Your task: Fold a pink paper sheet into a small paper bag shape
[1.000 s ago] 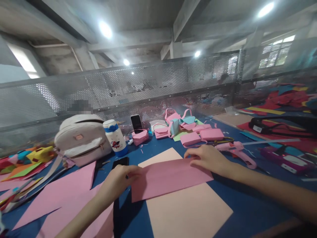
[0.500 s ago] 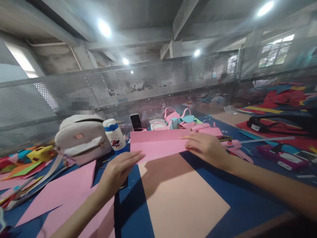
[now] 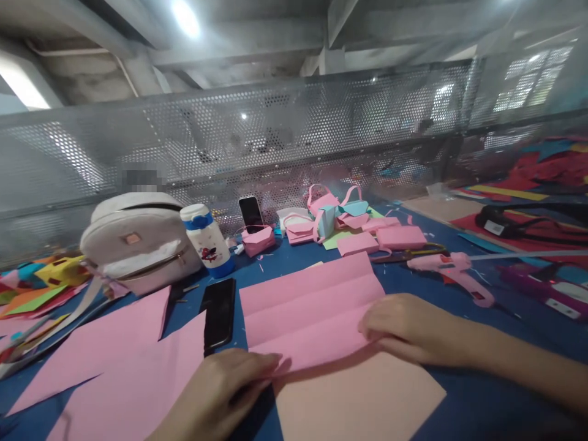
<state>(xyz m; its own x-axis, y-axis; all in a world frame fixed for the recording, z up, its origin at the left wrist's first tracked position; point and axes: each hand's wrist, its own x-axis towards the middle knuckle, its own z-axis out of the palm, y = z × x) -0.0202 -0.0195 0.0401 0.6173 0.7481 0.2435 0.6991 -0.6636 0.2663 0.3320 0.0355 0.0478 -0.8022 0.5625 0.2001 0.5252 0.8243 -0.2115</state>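
Observation:
A pink sheet of paper (image 3: 307, 306) with crosswise fold lines lies in front of me, its near edge lifted a little. My left hand (image 3: 229, 386) pinches its near left corner between thumb and fingers. At the near right corner, my right hand (image 3: 399, 327) grips the same sheet, fingers closed over the edge. Underneath is a peach-coloured sheet (image 3: 358, 401), partly covered by the pink one. More pink sheets (image 3: 124, 380) lie to the left, beside a black phone (image 3: 219, 312).
Behind stand a backpack (image 3: 138, 239), a water bottle (image 3: 209, 242) and a propped phone (image 3: 250, 214). Small pink paper bags (image 3: 301, 229) cluster at the back centre. A pink glue gun (image 3: 459, 269) and scissors (image 3: 422, 251) lie to the right. A perforated metal partition (image 3: 275, 141) runs behind.
Both hands have brought the pink sheet nearer and lowered it. Its fold lines now show, and the black phone, small paper bags and glue gun are more visible.

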